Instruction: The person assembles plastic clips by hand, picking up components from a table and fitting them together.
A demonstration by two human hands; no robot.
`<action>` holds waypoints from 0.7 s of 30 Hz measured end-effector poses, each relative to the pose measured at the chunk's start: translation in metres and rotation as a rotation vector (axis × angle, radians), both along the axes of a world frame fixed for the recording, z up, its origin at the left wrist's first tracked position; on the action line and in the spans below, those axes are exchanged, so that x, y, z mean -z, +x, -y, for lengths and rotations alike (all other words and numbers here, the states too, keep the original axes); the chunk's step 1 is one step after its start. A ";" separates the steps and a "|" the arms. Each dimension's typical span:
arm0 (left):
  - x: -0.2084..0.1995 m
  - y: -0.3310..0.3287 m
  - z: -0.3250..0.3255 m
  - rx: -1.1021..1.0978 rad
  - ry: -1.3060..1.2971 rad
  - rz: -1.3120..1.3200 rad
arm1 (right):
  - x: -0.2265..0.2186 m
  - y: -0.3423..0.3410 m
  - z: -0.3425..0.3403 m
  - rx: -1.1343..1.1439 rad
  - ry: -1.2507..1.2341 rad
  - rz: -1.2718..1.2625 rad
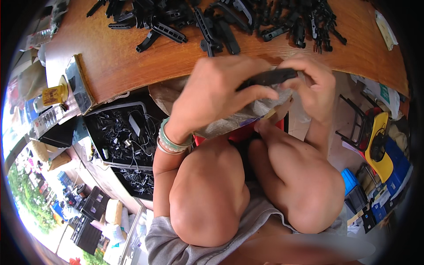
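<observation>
A long black plastic part (270, 77) is held level between my two hands, just off the table's front edge. My left hand (218, 86), with bracelets on its wrist, closes on the left end with thumb and fingers. At the right end, my right hand (311, 81) pinches the part between thumb and fingers. Motion blurs both hands a little, and the fingers hide the part's ends. Beyond them, loose black plastic parts (207, 31) lie heaped on the wooden table (119, 59). Under my hands hangs a pale sack (236, 121) over a red container (285, 120).
Left of my legs stand black trays (143, 106) full of small black pieces, with a white cable. A framed panel (79, 84) and a yellow tape roll (53, 95) sit at the table's left end. At right are a yellow stool (380, 145) and blue bins (351, 179).
</observation>
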State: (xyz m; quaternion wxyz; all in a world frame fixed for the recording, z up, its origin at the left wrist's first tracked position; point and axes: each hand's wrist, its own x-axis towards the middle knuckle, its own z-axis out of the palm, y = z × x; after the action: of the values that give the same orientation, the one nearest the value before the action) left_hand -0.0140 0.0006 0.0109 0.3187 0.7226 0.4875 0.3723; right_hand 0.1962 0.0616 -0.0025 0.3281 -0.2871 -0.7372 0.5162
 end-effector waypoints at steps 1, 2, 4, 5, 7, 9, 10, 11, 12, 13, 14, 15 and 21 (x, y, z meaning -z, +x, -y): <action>0.005 -0.002 -0.001 -0.101 0.085 0.131 | -0.001 0.002 0.001 -0.099 0.030 0.133; 0.005 -0.015 -0.001 -0.184 0.092 0.136 | -0.002 0.000 0.004 -0.101 0.029 0.131; -0.005 -0.024 -0.001 -0.591 -0.060 -0.004 | -0.005 -0.006 0.011 -0.119 -0.137 0.217; 0.000 -0.028 -0.004 -0.587 -0.059 0.000 | -0.004 -0.005 0.008 -0.083 -0.188 0.198; 0.011 -0.037 -0.015 -0.678 -0.018 -0.135 | 0.001 -0.011 -0.009 0.064 0.146 0.214; 0.021 -0.032 -0.023 -0.656 -0.002 -0.113 | 0.007 -0.013 -0.032 0.233 0.701 0.303; 0.026 -0.031 -0.024 -0.644 0.008 -0.098 | 0.010 -0.017 -0.038 0.233 0.702 0.302; 0.028 -0.031 -0.025 -0.651 -0.017 -0.046 | 0.012 -0.021 -0.042 0.219 0.754 0.356; 0.028 -0.032 -0.025 -0.653 -0.016 -0.046 | 0.013 -0.024 -0.044 0.206 0.806 0.412; 0.025 -0.032 -0.025 -0.665 -0.018 -0.065 | 0.012 -0.025 -0.043 0.192 0.785 0.486; 0.023 -0.031 -0.024 -0.678 -0.020 -0.083 | 0.009 -0.027 -0.041 0.188 0.783 0.485; 0.021 -0.031 -0.021 -0.681 -0.023 -0.083 | 0.004 -0.029 -0.041 0.187 0.861 0.477; 0.000 -0.020 -0.009 -0.339 -0.178 0.667 | -0.005 -0.020 -0.024 0.199 0.411 -0.056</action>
State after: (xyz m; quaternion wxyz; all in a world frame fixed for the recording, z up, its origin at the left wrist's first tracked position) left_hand -0.0338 0.0096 0.0107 0.4551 0.4405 0.5000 0.5906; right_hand 0.1760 0.0860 0.0025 0.4495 -0.2709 -0.7855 0.3279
